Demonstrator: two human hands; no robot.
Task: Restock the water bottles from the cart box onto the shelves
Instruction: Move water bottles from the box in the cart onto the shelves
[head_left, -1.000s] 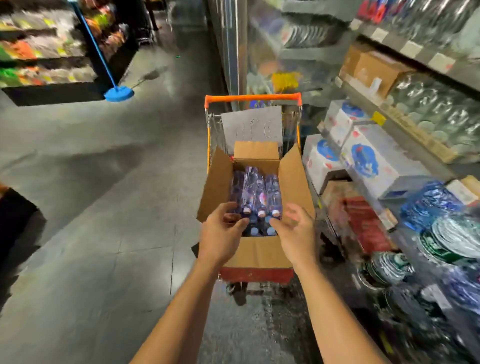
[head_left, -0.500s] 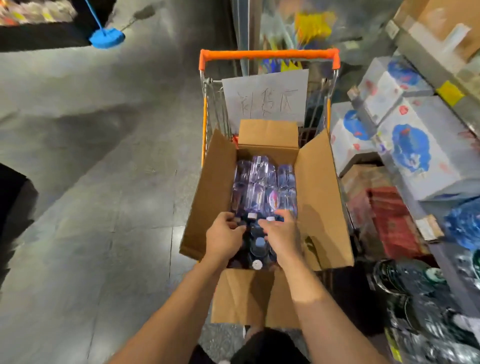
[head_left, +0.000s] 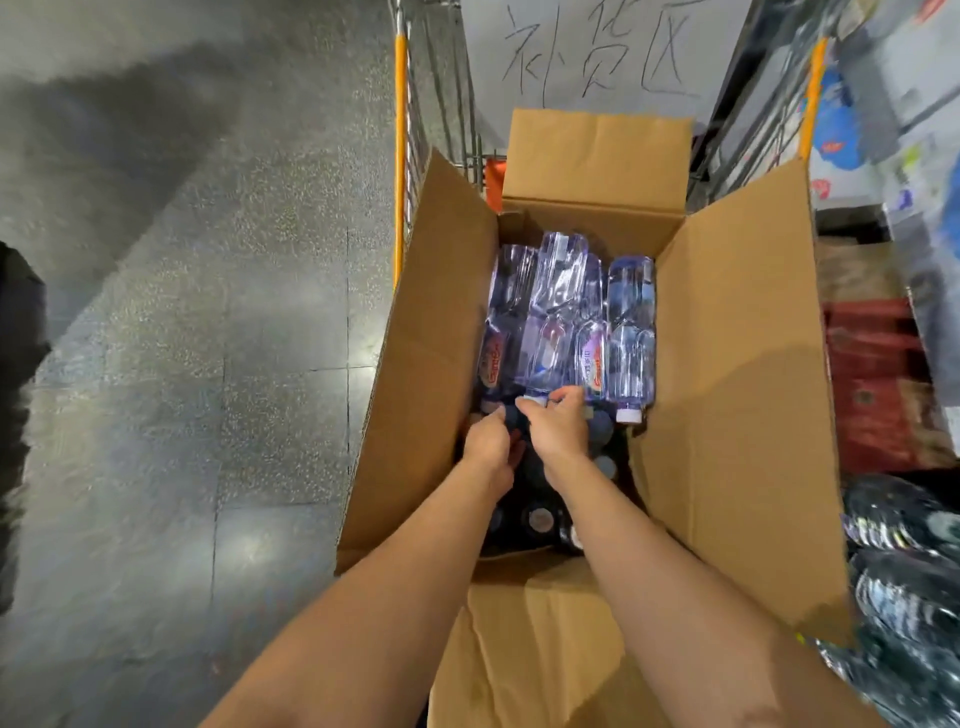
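Hands deep in stock: we are reaching both arms into the open brown cardboard box (head_left: 748, 395) sitting in the orange-railed wire shopping cart (head_left: 400, 156), starting the pick-up step of the restock. Our right hand (head_left: 558, 431) is curling its fingers around the neck of a clear plastic water bottle with a purple label (head_left: 545, 358), just below its white cap. Our left hand (head_left: 488, 447) is reaching in beside it with fingers bent downward among the dark caps; we cannot tell whether it is gripping anything, since the shadow is hiding its fingertips.

Inside the box, several clear bottles are lying on their sides across the far half, caps pointing towards us, while a lower layer of upright bottles (head_left: 540, 519) is showing only its round caps in the dark near half. All four flaps are standing open. A white handwritten paper sign (head_left: 597, 52) is leaning at the cart's far end.

No bottle is leaving the box yet, as we judge it. The next move is probably calling for a firm grip on the neck, a lift clear of the flaps, and a turn towards the blurred shelving (head_left: 904, 571) on the right.
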